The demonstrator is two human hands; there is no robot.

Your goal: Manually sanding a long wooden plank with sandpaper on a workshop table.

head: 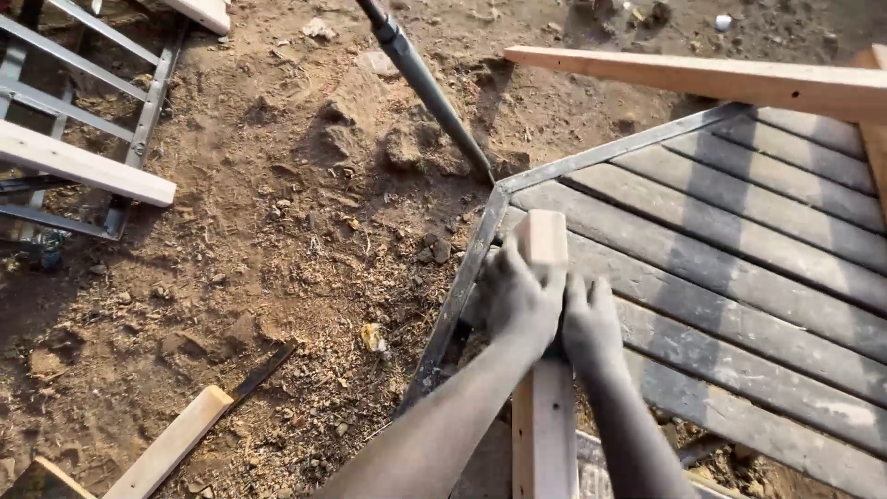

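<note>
A pale wooden batten runs up from the bottom edge, and its far end rests on the corner of a grey slatted platform. My left hand is wrapped around the batten just below that end. My right hand presses against the batten's right side, fingers together, and it lies partly on the slats. Both hands are dusty grey.
The platform has a dark metal frame. A metal pole leans into its corner. A long plank lies across the top right. Bare lumpy earth, a metal frame with a plank and loose offcuts lie on the left.
</note>
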